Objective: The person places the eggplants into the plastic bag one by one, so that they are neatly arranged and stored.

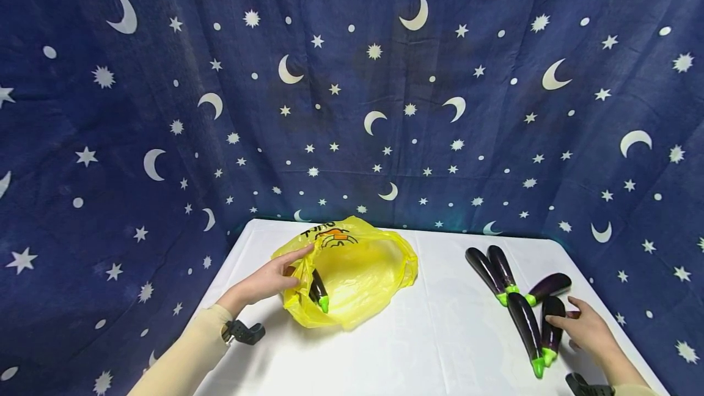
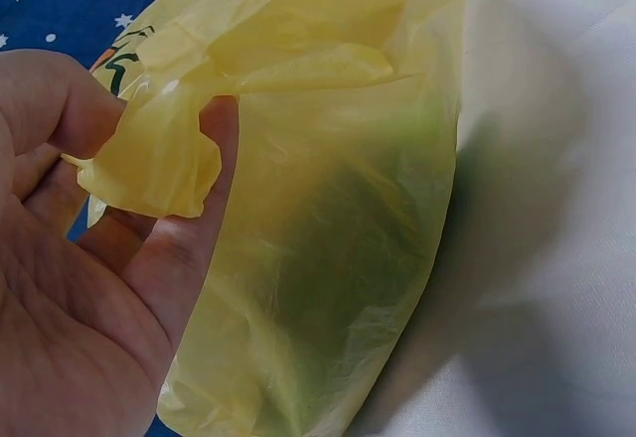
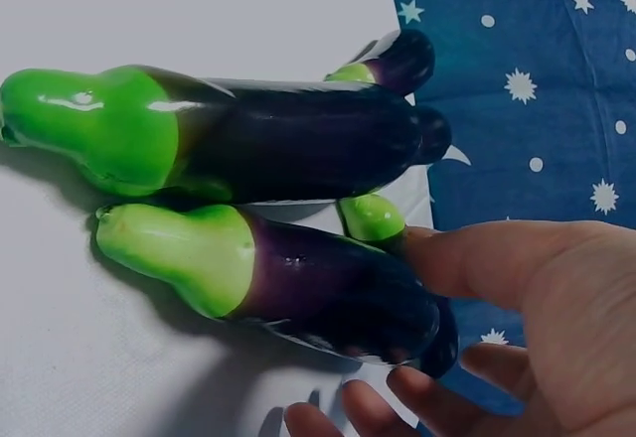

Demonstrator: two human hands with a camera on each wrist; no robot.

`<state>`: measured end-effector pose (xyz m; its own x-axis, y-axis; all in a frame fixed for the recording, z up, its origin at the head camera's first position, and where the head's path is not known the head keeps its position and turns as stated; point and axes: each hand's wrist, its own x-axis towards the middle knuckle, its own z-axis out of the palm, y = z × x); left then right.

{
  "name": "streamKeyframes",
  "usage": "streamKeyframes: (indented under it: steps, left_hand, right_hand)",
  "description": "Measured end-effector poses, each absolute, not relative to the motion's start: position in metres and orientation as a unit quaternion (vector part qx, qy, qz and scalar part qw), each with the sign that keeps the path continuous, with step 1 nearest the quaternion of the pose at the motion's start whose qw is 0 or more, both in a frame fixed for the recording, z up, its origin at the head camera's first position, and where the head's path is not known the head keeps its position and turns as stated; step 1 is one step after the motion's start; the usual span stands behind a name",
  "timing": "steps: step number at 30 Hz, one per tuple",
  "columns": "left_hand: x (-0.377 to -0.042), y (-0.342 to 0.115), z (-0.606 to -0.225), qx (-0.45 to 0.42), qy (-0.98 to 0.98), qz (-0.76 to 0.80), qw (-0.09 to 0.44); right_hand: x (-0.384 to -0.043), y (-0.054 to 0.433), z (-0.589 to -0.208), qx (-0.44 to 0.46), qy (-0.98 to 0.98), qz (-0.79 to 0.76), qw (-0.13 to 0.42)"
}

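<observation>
A yellow plastic bag (image 1: 379,267) lies on its side with its mouth toward me. My left hand (image 1: 272,277) pinches the left edge of its mouth, and the folded film (image 2: 159,159) shows between thumb and fingers in the left wrist view. Inside the bag is one dark eggplant (image 1: 318,292) with a green stem end. At the right, my right hand (image 1: 591,326) is at the nearest-right eggplant (image 1: 552,329). Its thumb reaches over the rounded end of this eggplant (image 3: 328,283), with the other fingers spread loosely along the side.
Beside that eggplant lies another eggplant (image 1: 525,329), close against it. Several more lie behind, one eggplant (image 1: 550,286) pointing right and another eggplant (image 1: 484,271) farther back. A white cloth (image 1: 434,335) covers the table, and a blue star-and-moon curtain (image 1: 352,109) surrounds it.
</observation>
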<state>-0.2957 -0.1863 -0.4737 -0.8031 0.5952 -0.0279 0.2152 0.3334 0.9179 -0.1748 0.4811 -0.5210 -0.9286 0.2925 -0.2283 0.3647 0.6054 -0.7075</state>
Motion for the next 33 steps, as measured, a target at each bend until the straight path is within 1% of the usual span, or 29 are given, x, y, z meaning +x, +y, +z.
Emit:
streamKeyframes:
  steps: [6,13,24,33]
  left_hand:
    - [-0.296,-0.186,-0.474,0.255,0.792,0.523,0.186]
    - [-0.296,-0.185,-0.473,0.254,0.794,0.52,0.187]
    - [-0.292,-0.185,-0.471,0.254,0.798,0.515,0.182]
    - [-0.292,-0.186,-0.471,0.255,0.794,0.521,0.183]
  right_hand:
    - [-0.172,0.483,-0.528,0.197,0.881,-0.427,0.057]
    - [-0.169,0.482,-0.533,0.184,0.87,-0.454,0.058]
    - [-0.165,0.477,-0.531,0.193,0.857,-0.472,0.072]
    - [-0.16,0.47,-0.529,0.196,0.84,-0.5,0.07]
